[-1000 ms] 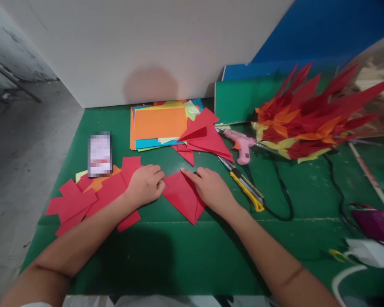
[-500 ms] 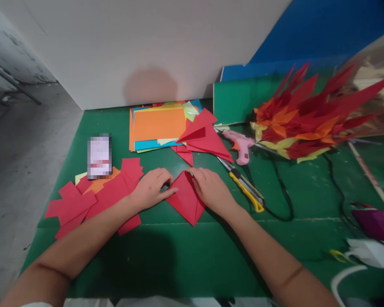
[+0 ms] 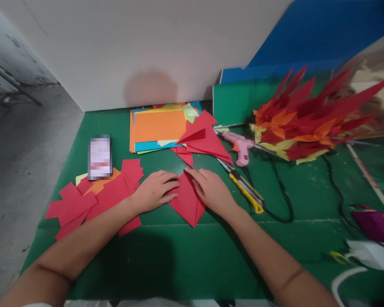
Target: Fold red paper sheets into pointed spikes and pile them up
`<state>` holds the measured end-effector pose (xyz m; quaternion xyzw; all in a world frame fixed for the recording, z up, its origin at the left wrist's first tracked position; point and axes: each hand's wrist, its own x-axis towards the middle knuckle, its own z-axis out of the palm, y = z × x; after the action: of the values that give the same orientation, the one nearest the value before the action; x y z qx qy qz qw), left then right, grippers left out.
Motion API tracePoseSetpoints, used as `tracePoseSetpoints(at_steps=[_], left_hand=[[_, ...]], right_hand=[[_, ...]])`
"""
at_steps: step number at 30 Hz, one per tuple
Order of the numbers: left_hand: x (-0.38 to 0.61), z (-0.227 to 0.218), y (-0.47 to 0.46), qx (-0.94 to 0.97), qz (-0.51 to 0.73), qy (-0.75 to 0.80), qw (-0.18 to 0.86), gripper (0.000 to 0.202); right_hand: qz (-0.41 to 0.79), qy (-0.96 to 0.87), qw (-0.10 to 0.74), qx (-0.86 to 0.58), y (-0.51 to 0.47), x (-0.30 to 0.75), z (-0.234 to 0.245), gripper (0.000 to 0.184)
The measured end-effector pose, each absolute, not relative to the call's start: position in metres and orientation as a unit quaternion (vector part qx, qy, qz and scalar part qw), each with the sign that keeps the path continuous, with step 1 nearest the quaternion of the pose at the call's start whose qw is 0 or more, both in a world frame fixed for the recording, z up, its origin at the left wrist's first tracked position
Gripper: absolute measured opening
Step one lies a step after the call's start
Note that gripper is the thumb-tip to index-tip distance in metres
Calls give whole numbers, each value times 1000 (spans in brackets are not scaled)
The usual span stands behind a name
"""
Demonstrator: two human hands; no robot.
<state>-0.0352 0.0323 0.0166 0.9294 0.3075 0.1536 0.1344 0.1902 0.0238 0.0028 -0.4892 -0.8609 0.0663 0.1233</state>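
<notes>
The folded red paper [image 3: 187, 200] lies flat on the green worktop [image 3: 192, 256], just below the middle of the frame, one point aimed at the lower edge. The left hand [image 3: 155, 189] rests on its left corner, loosely spread and fingers down. The right hand [image 3: 211, 189] lies flat along its upper right edge, forefinger stretched to the top tip. Neither hand grips; both press.

The sheet looks thin and light. It should crease readily, tear if tugged, and slide on the smooth worktop unless pinned. Corners and free edges seem the best places to pinch it.

Left of the left hand lie red paper offcuts [image 3: 92, 200], touching the wrist, with a phone [image 3: 100, 157] above them. Above the hands sit a stack of coloured sheets [image 3: 160, 125] and folded red triangles [image 3: 205, 136]. Just right of the right hand lies a yellow utility knife [image 3: 245, 187], the nearest hazard. Beyond it are a pink glue gun [image 3: 241, 147], a black cord [image 3: 283, 200] and a bunch of paper flowers [image 3: 307, 119].
</notes>
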Motion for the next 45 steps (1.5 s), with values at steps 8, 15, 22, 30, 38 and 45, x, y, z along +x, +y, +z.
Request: tracePoseSetpoints(at_steps=[8, 15, 22, 30, 38, 45], left_hand=[[-35, 16, 32, 940, 121, 301, 102, 30], [-32, 17, 32, 941, 150, 290, 90, 24], [-34, 16, 31, 949, 148, 265, 78, 27], [-41, 17, 32, 951, 151, 261, 65, 39], [-38, 16, 33, 932, 158, 289, 149, 30], [-37, 14, 32, 898, 182, 352, 191, 34]], right_hand=[[89, -851, 123, -502, 23, 187, 8, 32], [37, -876, 60, -478, 24, 189, 11, 39], [12, -882, 33, -471, 22, 188, 10, 43], [-1, -874, 16, -486, 22, 185, 11, 50], [11, -866, 51, -498, 23, 187, 4, 47], [140, -843, 158, -494, 24, 191, 7, 37]])
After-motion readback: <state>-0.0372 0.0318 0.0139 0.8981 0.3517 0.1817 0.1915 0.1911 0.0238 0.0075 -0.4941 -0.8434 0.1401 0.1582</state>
